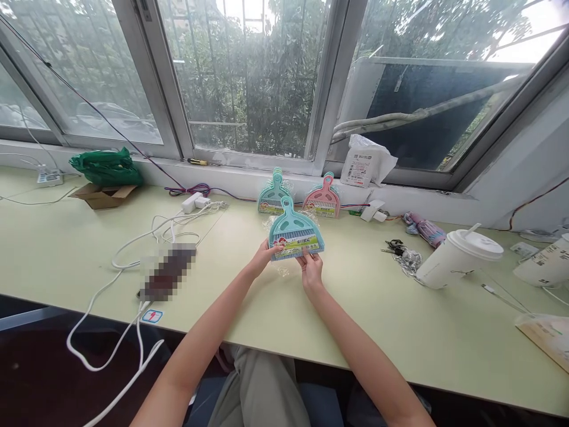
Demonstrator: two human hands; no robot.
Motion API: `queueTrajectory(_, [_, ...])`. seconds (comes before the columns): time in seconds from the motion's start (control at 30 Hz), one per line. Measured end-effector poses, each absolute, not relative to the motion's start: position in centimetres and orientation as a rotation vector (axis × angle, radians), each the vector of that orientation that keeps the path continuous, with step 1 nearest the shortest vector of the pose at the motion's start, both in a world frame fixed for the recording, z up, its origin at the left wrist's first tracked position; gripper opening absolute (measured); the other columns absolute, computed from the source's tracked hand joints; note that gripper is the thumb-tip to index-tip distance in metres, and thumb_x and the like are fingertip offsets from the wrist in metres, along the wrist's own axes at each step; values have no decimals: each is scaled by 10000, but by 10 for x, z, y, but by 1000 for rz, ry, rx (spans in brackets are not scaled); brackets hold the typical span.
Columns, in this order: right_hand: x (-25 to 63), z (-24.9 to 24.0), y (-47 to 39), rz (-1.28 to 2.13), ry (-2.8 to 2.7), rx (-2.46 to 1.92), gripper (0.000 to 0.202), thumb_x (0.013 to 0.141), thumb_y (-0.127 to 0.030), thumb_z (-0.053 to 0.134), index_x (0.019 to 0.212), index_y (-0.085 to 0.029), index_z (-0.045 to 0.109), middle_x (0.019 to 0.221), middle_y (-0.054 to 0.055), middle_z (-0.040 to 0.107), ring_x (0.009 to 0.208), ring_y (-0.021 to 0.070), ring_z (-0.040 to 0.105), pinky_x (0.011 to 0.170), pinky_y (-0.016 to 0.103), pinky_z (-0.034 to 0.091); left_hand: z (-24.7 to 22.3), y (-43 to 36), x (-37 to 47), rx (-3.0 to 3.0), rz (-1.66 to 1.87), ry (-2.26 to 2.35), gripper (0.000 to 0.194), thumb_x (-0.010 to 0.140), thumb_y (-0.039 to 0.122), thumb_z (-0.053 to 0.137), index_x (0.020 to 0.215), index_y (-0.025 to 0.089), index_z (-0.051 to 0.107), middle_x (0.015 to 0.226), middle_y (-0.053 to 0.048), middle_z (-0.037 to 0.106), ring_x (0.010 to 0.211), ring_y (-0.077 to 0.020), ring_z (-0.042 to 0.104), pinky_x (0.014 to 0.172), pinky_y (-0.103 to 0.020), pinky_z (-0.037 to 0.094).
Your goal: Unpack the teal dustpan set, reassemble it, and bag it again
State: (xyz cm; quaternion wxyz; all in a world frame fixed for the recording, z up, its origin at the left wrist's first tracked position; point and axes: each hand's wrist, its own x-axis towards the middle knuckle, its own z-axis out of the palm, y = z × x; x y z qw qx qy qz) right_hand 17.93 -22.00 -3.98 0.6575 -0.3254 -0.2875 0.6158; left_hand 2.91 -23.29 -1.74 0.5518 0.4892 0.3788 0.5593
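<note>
A teal dustpan and brush set (296, 224) in clear wrap is held upright above the table, its printed label and bristles facing me. My left hand (263, 258) grips its lower left corner, thumb over the label. At its lower right edge, my right hand (312, 268) holds it with the fingers at the bottom. Behind it, against the wall under the window, stand a teal dustpan set (274, 193) on the left and a pink dustpan set (323, 196) on the right; each seems to be a stack of several.
To the left lie a blurred phone (168, 274), white cables (120, 255) and a charger (195, 202). Farther back is a green bag (106, 167) on a cardboard box (102, 197). On the right are keys (406, 256), a folded umbrella (424, 230) and a white cup (457, 258).
</note>
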Motion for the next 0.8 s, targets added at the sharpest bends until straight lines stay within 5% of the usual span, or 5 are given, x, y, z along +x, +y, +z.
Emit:
queueTrajectory(0.27, [181, -41, -219, 1375, -607, -765, 434, 643, -347, 786, 1020, -186, 643, 1035, 61, 710, 1052, 229, 650, 956, 387, 541, -16, -229, 20, 1131, 1215, 1009, 490, 737, 439, 680, 1129, 167, 572, 1135, -111, 653, 957, -257, 644, 760, -383, 539])
queueTrajectory(0.8, [186, -45, -208, 1465, -693, -748, 346, 646, -301, 777, 945, -180, 651, 1000, 45, 719, 988, 200, 675, 932, 354, 549, -25, -226, 17, 1146, 1249, 977, 512, 750, 392, 679, 1199, 202, 521, 1238, -91, 607, 1047, -244, 611, 814, -326, 523])
